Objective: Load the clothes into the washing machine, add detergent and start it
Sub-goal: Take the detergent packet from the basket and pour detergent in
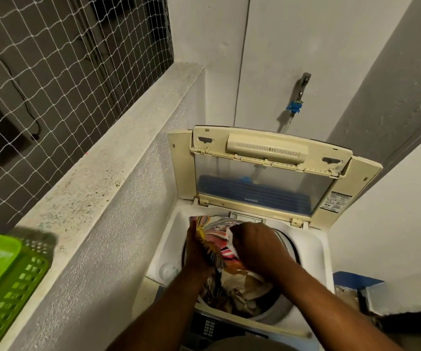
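A cream top-loading washing machine (pixel 313 252) stands in the corner with its lid (pixel 262 173) folded up against the wall. Crumpled clothes (pixel 237 290) fill the drum. Over the drum opening both hands hold a colourful printed packet (pixel 213 235) with yellow, pink and white markings. My left hand (pixel 195 252) grips its left side from below. My right hand (pixel 257 243) pinches its upper right edge. The packet's lower part is hidden behind my hands.
A green plastic basket (pixel 4 282) sits on the concrete ledge (pixel 98 178) at lower left, below a netted window (pixel 52 72). A wall tap with a blue hose fitting (pixel 296 105) hangs above the machine. The control panel (pixel 210 326) lies at the near edge.
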